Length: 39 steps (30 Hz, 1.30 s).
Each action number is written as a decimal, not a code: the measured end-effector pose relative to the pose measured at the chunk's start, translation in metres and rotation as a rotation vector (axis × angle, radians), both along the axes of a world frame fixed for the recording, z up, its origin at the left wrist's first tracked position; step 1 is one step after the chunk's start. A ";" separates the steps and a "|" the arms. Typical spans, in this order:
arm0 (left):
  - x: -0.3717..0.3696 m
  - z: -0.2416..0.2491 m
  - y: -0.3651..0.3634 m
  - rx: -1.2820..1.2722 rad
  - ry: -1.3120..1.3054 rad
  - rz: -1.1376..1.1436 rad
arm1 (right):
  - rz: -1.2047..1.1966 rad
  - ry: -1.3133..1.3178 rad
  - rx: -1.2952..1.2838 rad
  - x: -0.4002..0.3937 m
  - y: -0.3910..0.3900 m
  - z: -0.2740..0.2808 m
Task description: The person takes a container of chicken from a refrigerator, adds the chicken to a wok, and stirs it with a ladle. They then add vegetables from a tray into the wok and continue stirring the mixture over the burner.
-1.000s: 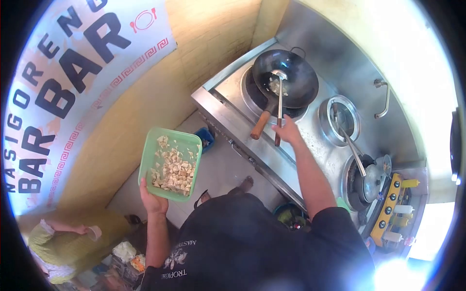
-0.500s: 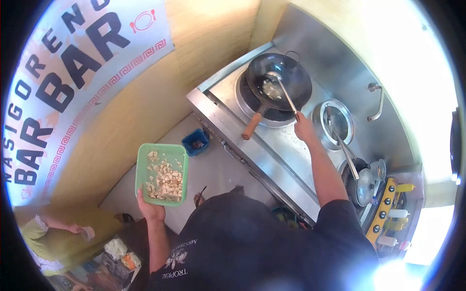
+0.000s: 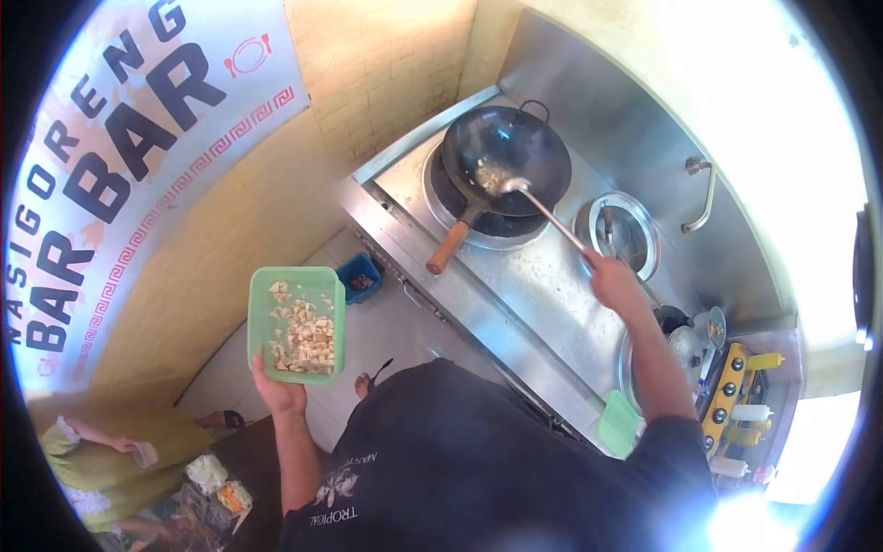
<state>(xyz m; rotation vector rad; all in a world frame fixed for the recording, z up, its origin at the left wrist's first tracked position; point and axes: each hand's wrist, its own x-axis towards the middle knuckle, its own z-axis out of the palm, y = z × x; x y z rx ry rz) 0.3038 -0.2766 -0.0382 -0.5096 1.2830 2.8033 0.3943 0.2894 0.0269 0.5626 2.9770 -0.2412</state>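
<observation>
My left hand (image 3: 280, 391) grips the near end of a green plastic container (image 3: 260, 317), held out over the floor. Pale diced pieces (image 3: 308, 339), perhaps chicken, lie inside it, mostly toward its near right part. My right hand (image 3: 614, 281) is closed round the handle of a long metal ladle (image 3: 555, 221). The ladle's head is inside a dark wok (image 3: 543, 152), touching or close to some small pale food bits (image 3: 490, 175). The wok rests on a burner, and its wooden handle (image 3: 449, 248) points toward me.
A metal pot (image 3: 651, 221) with utensils stands right of the wok. A green lid (image 3: 619, 425) lies near my right elbow. Squeeze bottles (image 3: 754, 412) stand beyond a yellow knobbed panel. A blue bin (image 3: 361, 278) sits on the floor. Another person (image 3: 101, 460) holds a small cup at lower left.
The ladle's head has moved to the right side of the food, and my right hand has drawn back rightward. The green lid has come into view. My left hand still holds the container.
</observation>
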 end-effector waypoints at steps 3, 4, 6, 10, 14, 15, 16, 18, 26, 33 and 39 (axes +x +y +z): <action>0.005 0.004 0.000 -0.008 -0.005 0.025 | -0.015 0.094 -0.032 -0.034 0.005 -0.054; 0.005 0.005 -0.001 -0.054 0.023 0.021 | -0.038 0.171 -0.070 -0.044 0.007 -0.060; 0.009 0.010 -0.002 -0.110 0.046 0.020 | -0.059 0.243 -0.119 -0.063 0.009 -0.070; 0.019 0.021 0.001 -0.077 -0.020 0.067 | -0.087 0.372 -0.193 -0.097 0.004 -0.066; 0.027 0.053 0.024 -0.394 -0.091 0.131 | -0.022 0.185 -0.064 -0.077 0.009 -0.053; 0.027 0.046 0.018 -0.388 -0.091 0.136 | 0.008 0.133 -0.023 -0.067 0.013 -0.046; 0.029 0.035 0.009 -0.252 -0.062 0.141 | 0.016 0.133 -0.017 -0.062 0.020 -0.044; 0.034 0.024 0.000 -0.119 -0.040 0.144 | 0.025 0.176 -0.057 -0.050 0.030 -0.043; 0.024 0.019 0.000 -0.186 -0.048 0.135 | -0.031 0.152 -0.042 -0.067 0.019 -0.050; 0.030 0.008 -0.013 -0.010 -0.090 0.151 | -0.128 0.196 -0.143 -0.061 0.031 -0.049; 0.033 0.007 -0.018 -0.037 -0.063 0.158 | -0.098 0.286 -0.403 -0.043 0.031 -0.056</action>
